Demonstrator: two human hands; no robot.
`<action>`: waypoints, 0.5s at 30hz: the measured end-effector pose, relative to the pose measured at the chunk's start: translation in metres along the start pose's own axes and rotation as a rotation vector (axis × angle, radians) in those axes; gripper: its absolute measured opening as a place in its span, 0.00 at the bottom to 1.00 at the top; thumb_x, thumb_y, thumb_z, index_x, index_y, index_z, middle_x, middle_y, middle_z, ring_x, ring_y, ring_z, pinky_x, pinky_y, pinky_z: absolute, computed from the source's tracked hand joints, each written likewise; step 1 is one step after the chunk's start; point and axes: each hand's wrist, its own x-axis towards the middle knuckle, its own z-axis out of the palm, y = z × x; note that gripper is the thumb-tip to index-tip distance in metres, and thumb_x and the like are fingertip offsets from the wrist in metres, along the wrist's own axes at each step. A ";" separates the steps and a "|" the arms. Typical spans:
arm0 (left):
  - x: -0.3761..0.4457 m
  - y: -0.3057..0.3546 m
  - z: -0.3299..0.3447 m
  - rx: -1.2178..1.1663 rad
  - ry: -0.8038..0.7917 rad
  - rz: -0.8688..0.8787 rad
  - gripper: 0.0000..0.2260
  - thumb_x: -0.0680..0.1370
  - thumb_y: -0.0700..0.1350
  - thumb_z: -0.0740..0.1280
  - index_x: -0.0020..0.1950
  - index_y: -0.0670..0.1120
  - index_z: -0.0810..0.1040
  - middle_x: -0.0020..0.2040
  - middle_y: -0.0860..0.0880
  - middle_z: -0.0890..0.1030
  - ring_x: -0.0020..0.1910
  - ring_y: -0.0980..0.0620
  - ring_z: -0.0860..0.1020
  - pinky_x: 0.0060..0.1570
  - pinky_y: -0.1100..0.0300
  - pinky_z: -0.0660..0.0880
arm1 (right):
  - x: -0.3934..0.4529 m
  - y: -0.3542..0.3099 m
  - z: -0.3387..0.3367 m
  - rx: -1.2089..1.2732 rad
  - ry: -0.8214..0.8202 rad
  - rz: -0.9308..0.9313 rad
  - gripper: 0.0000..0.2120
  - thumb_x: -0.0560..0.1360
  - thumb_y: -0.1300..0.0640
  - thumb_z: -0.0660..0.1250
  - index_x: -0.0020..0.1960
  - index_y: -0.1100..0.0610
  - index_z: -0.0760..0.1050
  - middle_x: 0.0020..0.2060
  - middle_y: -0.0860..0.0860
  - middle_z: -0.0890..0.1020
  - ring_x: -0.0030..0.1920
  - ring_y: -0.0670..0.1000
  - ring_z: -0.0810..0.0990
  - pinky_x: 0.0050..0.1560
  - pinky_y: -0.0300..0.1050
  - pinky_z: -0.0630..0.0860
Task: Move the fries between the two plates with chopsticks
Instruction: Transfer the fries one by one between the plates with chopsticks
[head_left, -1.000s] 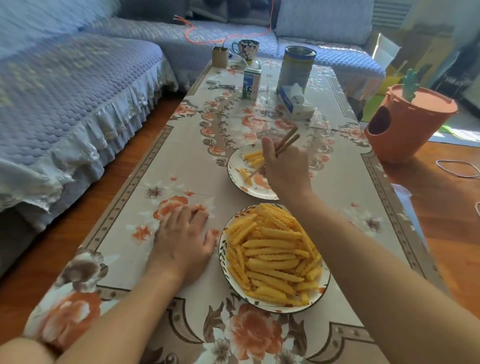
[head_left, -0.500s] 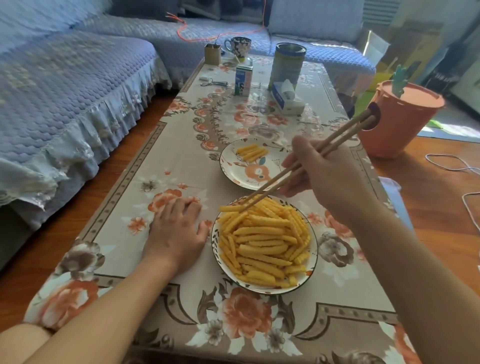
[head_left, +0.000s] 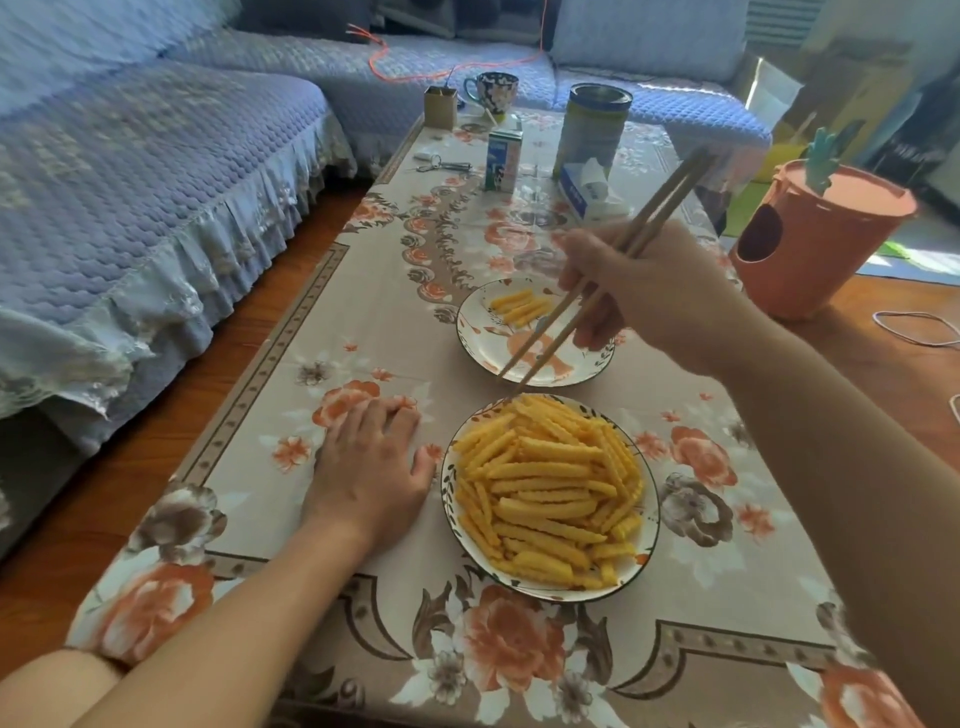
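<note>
My right hand (head_left: 644, 291) grips the chopsticks (head_left: 597, 283), fingers curled round the shafts. The tips are slightly apart, hold nothing, and sit at the far rim of the near plate (head_left: 652, 519), just over the topmost fries (head_left: 545, 493). The shafts cross above the far plate (head_left: 478, 348).

Near plate: heaped with crinkle-cut fries. Far plate: a small cluster of fries (head_left: 519, 306) on its far-left part. The two plates are just beside each other on the floral tablecloth (head_left: 322, 332).

My left hand (head_left: 369, 467) rests flat on the cloth, fingers straight and together, thumb just beside the near plate's left rim.

Far end of table: carton (head_left: 501, 158), tall tin (head_left: 592, 127), tissue pack (head_left: 587, 189), mug (head_left: 493, 91).
</note>
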 end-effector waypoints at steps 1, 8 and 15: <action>0.000 0.000 0.001 -0.001 0.002 0.001 0.20 0.78 0.57 0.56 0.66 0.52 0.74 0.67 0.49 0.73 0.69 0.48 0.67 0.70 0.47 0.66 | 0.005 0.002 -0.003 0.028 0.054 -0.010 0.18 0.84 0.52 0.62 0.47 0.66 0.80 0.27 0.53 0.82 0.30 0.56 0.85 0.34 0.48 0.84; 0.001 -0.001 0.001 -0.008 0.002 0.005 0.22 0.78 0.58 0.53 0.67 0.52 0.73 0.68 0.50 0.72 0.69 0.48 0.67 0.71 0.47 0.66 | 0.052 0.057 0.001 -0.030 0.265 0.077 0.16 0.84 0.50 0.62 0.46 0.58 0.81 0.34 0.57 0.84 0.34 0.56 0.86 0.41 0.52 0.86; 0.002 -0.002 0.003 -0.005 -0.007 0.002 0.21 0.78 0.58 0.55 0.68 0.52 0.73 0.68 0.50 0.72 0.71 0.48 0.67 0.73 0.47 0.65 | 0.077 0.089 0.020 -0.064 0.369 0.108 0.13 0.83 0.50 0.64 0.45 0.54 0.81 0.34 0.58 0.85 0.34 0.56 0.86 0.41 0.51 0.85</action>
